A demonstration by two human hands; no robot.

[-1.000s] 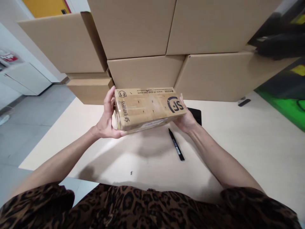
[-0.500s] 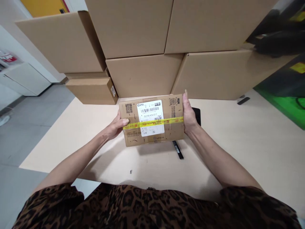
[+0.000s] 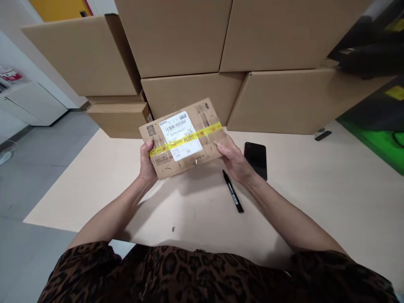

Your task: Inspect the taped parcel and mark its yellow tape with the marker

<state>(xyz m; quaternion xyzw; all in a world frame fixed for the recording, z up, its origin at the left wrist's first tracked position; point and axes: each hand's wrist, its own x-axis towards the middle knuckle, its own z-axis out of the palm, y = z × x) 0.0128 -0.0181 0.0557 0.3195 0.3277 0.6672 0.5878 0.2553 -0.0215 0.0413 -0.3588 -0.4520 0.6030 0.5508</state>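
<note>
A small cardboard parcel (image 3: 208,151) with a white shipping label (image 3: 180,136) and a band of yellow tape is held above the table, its right end tilted up and away. My left hand (image 3: 147,162) grips its left end, thumb on the labelled face. At the lower right corner my right hand (image 3: 234,158) has its thumb on the face; its other fingers are hidden behind the parcel. Beside the right hand, a black marker pen (image 3: 232,191) and a black smartphone (image 3: 256,160) lie on the table.
Large cardboard boxes (image 3: 192,94) stand stacked along the table's far side. A smaller carton (image 3: 116,120) sits at the back left. A small dark object (image 3: 323,135) lies at the right on the pale table (image 3: 195,223). Green and black items (image 3: 378,134) are at the far right.
The parcel has moved left and away from me and turned counterclockwise. My right hand has shifted from its right side to the lower right corner. The pen and phone are now uncovered.
</note>
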